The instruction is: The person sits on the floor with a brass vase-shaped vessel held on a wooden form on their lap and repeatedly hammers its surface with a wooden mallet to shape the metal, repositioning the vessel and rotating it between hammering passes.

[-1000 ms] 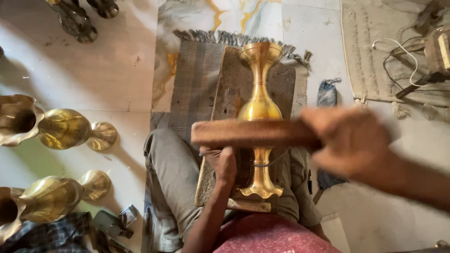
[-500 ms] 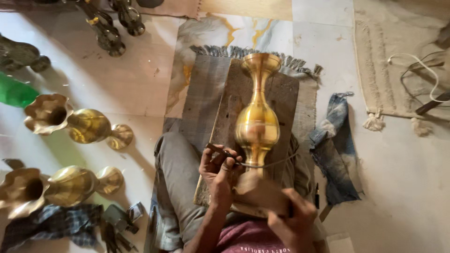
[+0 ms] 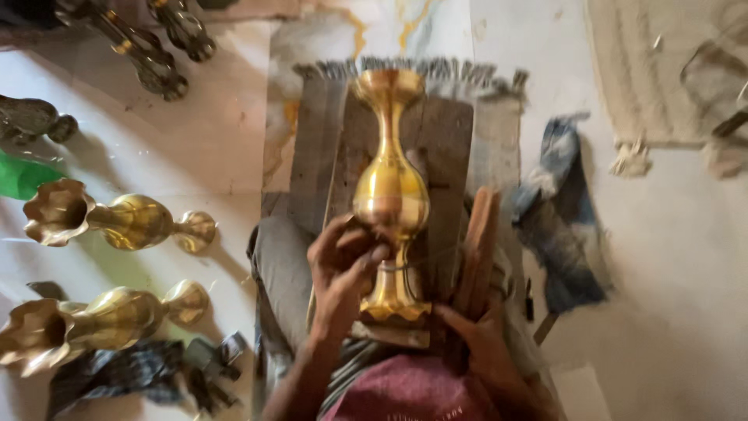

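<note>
1. The brass vase (image 3: pixel 390 191) lay lengthwise on a wooden board (image 3: pixel 448 136) resting over the person's lap, mouth pointing away from the body and scalloped foot nearest the torso.
2. The left hand (image 3: pixel 343 265) was at the vase's lower belly and stem, fingers curled narrowly against the metal — touching it at the left side of the stem. A small item may have been pinched between the fingertips; the blur did not allow this to be confirmed.
3. The right hand (image 3: pixel 479 339) was closed around the near end of a wooden mallet (image 3: pixel 477 245), which lay just beside the vase on its right, roughly parallel to it.
4. Under the board sat a fringed mat (image 3: pixel 312 148) spread on the floor.
5. To the left, on the pale floor, two further brass vases (image 3: pixel 117 222) lay on their sides, fluted mouths pointing left — one above the other in the view, well apart from the hands.
6. A crumpled blue cloth (image 3: pixel 557 210) lay on the floor just right of the board.
7. Dark metal pieces (image 3: pixel 156 47) lay at the upper left.
</note>
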Tool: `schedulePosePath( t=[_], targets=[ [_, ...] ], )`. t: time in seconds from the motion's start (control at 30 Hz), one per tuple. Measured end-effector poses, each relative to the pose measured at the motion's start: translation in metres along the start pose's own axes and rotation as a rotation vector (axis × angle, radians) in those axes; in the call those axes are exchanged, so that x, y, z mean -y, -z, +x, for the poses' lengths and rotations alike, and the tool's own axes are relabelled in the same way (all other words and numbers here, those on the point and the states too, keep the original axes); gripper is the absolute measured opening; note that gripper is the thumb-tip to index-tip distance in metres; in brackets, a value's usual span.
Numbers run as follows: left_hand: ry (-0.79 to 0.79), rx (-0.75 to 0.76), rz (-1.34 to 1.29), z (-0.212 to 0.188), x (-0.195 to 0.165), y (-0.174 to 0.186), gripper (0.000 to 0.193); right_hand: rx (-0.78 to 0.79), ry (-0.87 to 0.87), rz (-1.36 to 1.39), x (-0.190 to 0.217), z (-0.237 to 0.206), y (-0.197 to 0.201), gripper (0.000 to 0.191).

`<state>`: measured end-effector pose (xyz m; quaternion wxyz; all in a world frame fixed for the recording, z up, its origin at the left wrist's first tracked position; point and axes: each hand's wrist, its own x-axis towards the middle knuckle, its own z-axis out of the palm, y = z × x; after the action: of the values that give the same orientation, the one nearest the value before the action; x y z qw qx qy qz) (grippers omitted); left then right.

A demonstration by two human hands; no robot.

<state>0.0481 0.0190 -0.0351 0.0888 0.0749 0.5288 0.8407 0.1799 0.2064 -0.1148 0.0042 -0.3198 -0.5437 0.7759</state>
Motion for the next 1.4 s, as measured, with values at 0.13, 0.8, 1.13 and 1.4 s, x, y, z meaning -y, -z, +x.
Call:
schedulePosePath(
  t=[0.13, 0.8, 1.13, 1.4],
  targets=[
    [-0.188, 0.234, 0.437, 0.038, -0.009, -0.013, 0.031, -0.236, -0.087, -0.186, 0.0, 0.006, 0.01, 0.034],
    [-0.649, 0.631, 1.319, 0.051, -0.021, -0.006, 0.038, -0.177, 0.341, -0.524, 0.032, 0.02, 0.027, 0.023],
    [-0.479, 0.879, 1.334, 0.073, -0.036, -0.023, 0.035, -0.203, 0.4, -0.659, 0.031, 0.012, 0.037, 0.022],
    [-0.222, 0.994, 1.367, 0.097, -0.045, -0.033, 0.036, -0.264, 0.22, -0.571, -0.014, -0.006, 0.036, 0.023]
  ],
)
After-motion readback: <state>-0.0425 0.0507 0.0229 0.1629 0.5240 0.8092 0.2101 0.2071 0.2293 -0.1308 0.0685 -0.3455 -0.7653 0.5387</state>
